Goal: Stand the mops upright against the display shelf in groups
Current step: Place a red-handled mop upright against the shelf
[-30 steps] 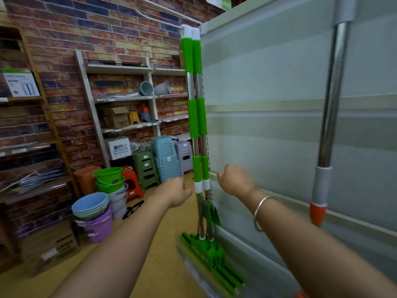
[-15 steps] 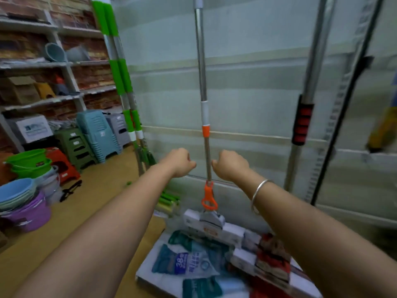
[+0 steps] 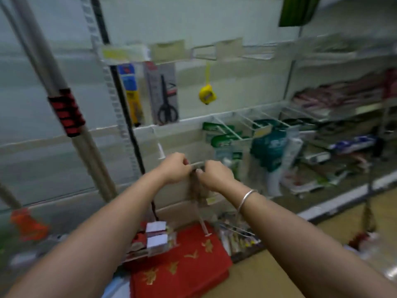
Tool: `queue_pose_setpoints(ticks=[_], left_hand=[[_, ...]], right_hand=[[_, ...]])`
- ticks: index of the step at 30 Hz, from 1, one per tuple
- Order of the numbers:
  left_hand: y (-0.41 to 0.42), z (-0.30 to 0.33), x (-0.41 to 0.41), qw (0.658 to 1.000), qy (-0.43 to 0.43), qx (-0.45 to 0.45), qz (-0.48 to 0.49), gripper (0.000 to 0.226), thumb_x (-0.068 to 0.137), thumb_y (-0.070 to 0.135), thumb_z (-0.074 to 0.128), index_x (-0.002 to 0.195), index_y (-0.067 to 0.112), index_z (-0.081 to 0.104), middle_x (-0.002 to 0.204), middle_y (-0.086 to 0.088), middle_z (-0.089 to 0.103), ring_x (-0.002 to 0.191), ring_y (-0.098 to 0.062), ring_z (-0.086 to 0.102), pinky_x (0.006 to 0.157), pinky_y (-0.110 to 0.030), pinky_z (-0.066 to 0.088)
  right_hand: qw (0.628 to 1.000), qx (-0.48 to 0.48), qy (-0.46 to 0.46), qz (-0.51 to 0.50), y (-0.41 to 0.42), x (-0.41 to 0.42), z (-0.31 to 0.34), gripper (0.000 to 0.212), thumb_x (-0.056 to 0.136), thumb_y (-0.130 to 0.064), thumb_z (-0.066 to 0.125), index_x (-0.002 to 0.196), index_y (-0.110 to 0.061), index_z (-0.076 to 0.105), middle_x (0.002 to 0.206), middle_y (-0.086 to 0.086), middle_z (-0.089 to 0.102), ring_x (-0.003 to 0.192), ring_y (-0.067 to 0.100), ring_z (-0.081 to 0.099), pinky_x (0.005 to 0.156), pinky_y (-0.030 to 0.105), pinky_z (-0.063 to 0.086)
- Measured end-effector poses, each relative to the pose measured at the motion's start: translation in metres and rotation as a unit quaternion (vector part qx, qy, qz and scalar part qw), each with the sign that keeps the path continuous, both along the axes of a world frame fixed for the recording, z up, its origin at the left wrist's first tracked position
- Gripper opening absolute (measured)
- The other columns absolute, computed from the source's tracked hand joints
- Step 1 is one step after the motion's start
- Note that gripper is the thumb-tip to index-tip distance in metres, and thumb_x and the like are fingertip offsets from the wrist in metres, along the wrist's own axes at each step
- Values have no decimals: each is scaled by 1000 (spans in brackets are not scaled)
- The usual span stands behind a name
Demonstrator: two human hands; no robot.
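We pick out the task's thing first: the pale-handled mop with a red-and-black ribbed grip sleeve [image 3: 66,111] leans steeply against the flat white panel of the display shelf [image 3: 43,134], its pole running up and away from the floor so the panel carries its weight, and a second pale pole lies right alongside it, which we read as a group already propped. Below that red-gripped mop, near the floor, an orange plastic mop fitting [image 3: 26,222] shows, too blurred to say what it joins. To the right of the mop, both arms reach out in front of us: the left hand [image 3: 175,168] and the right hand [image 3: 214,176] meet almost knuckle to knuckle, fingers curled in, and between them they seem to pinch a small pale strip [image 3: 197,164], with something brownish dangling beneath; the blur stops us naming it. A thin silver bangle [image 3: 246,198] rides the right wrist. Neither hand is on a mop, so we judge this a pause in the standing-up work. Further right of the mop, a carded pair of black-handled scissors [image 3: 165,100] and a small yellow tape measure [image 3: 207,95] hang from pegs, kept off the floor for browsing. Low and right of the mop, a red cloth with gold print [image 3: 189,261] lies on the floor.
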State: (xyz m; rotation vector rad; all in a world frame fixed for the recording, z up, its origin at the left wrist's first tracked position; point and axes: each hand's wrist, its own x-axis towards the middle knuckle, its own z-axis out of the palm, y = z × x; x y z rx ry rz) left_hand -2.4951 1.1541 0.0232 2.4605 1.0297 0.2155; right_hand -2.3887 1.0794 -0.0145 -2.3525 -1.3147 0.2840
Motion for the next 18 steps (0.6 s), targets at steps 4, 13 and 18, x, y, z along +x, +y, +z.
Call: queue_pose_setpoints(ticks=[4, 13, 18], left_hand=[[-72, -16, 130, 995, -16, -29, -91, 17, 86, 19, 53, 70, 15, 57, 78, -6, 63, 74, -23, 58, 64, -29, 41], [-209, -49, 360, 963, 36, -61, -260, 15, 89, 20, 50, 77, 16, 59, 86, -3, 62, 76, -17, 57, 61, -28, 41], [-262, -61, 464, 943, 35, -83, -320, 15, 88, 18, 49, 78, 13, 59, 79, -6, 62, 70, -20, 58, 60, -30, 44]], right_hand=[[995, -22, 5, -101, -101, 119, -18, 35, 90, -36, 43, 102, -8, 58, 111, 16, 63, 100, 34, 60, 72, 31, 40], [945, -16, 74, -319, -294, 307, -42, 25, 90, -34, 44, 86, -11, 53, 102, 14, 62, 81, 29, 54, 65, 30, 40], [924, -1, 83, -373, -342, 391, -47, 23, 89, -32, 44, 78, -13, 52, 88, 9, 60, 75, 28, 57, 60, 31, 42]])
